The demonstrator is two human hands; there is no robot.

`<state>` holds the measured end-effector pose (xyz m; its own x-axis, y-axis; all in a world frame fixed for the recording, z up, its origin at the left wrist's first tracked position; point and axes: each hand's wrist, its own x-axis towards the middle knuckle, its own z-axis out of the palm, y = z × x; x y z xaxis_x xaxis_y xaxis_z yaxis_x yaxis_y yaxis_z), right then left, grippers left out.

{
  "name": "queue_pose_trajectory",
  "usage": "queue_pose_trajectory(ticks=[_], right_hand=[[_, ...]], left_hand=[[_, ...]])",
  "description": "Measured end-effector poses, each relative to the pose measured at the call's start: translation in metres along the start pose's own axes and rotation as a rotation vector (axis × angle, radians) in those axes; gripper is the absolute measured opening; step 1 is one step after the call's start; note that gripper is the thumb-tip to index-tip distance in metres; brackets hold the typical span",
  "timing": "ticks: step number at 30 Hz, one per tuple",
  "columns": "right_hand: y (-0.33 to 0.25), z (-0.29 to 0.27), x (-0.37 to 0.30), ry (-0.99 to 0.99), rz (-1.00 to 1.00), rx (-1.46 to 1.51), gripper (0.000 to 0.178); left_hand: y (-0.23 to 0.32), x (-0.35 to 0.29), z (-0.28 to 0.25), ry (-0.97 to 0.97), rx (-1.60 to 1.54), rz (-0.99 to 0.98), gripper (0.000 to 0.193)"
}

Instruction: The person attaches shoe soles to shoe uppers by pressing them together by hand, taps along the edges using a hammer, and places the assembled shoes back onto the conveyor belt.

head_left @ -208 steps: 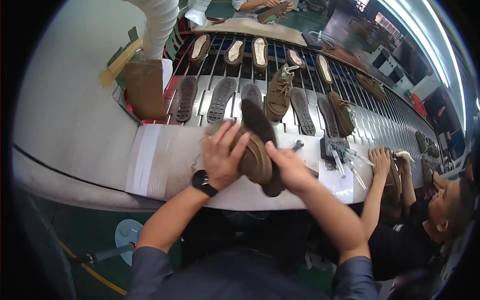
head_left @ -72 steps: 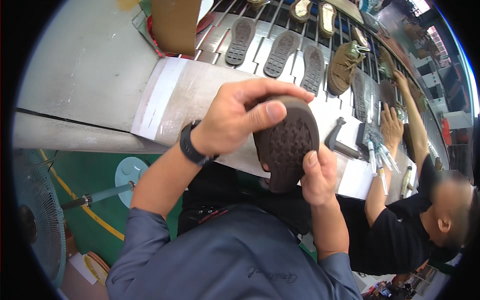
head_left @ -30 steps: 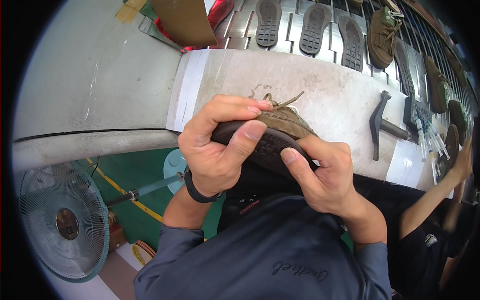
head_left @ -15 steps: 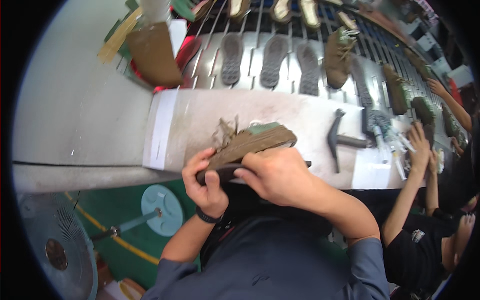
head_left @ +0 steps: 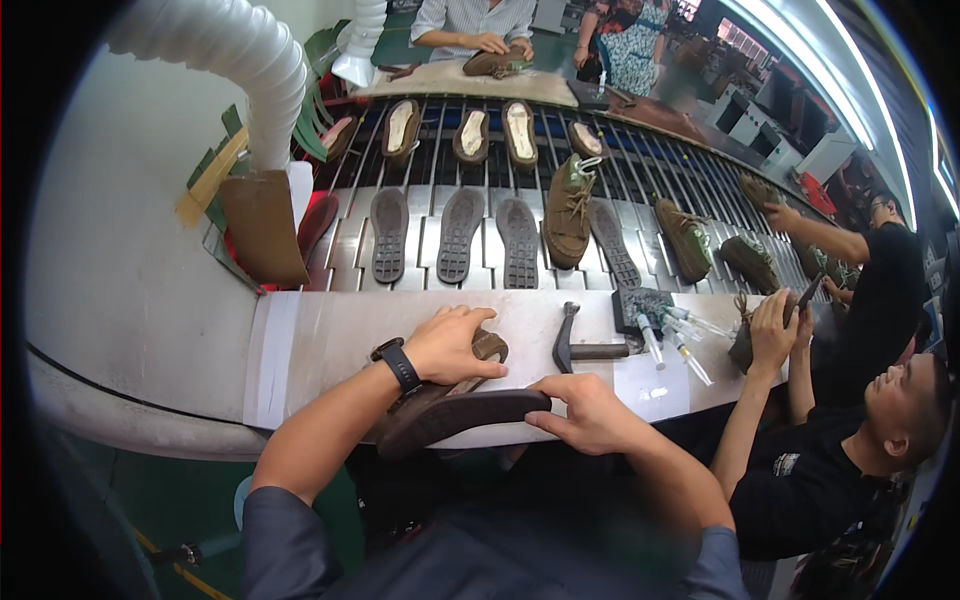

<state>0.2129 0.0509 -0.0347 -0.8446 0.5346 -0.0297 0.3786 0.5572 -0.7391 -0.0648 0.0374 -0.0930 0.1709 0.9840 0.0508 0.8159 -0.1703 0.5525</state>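
Hammer [head_left: 592, 351] being flanked by syringes [head_left: 650, 343]; shoe [head_left: 490, 346] being gripped by left hand [head_left: 448, 348], dark curved sole [head_left: 465, 418] by right hand [head_left: 590, 413].

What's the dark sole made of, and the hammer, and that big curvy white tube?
Dark sole: likely rubber or foam, since its surface looks smooth, dark and matte.
Hammer: the head looks like metal, with a dull sheen; the handle's material is hard to tell.
Big white tube: probably plastic, with a soft shine on its ridged, bent wall.
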Motion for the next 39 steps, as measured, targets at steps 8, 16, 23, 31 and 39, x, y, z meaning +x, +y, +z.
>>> queue_pose_trajectory(ticks=[8,16,23,31,39], right_hand=[[-0.037,0.020,0.040,0.349,-0.070,0.900,0.033],[-0.038,0.095,0.075,0.786,-0.539,0.514,0.067],[-0.039,0.108,0.086,0.927,-0.634,0.074,0.076],[-0.052,0.099,0.081,0.904,-0.564,-0.040,0.072],[-0.052,0.099,0.083,0.882,-0.563,-0.027,0.070]], left_hand=[[0.001,-0.033,-0.034,0.495,-0.733,0.013,0.074],[0.027,-0.070,-0.065,0.692,-0.251,0.227,0.063],[0.016,-0.075,-0.062,0.679,-0.380,0.276,0.099],[0.014,-0.068,-0.070,0.681,-0.099,0.415,0.093],[0.013,-0.068,-0.073,0.699,-0.067,0.441,0.086]])
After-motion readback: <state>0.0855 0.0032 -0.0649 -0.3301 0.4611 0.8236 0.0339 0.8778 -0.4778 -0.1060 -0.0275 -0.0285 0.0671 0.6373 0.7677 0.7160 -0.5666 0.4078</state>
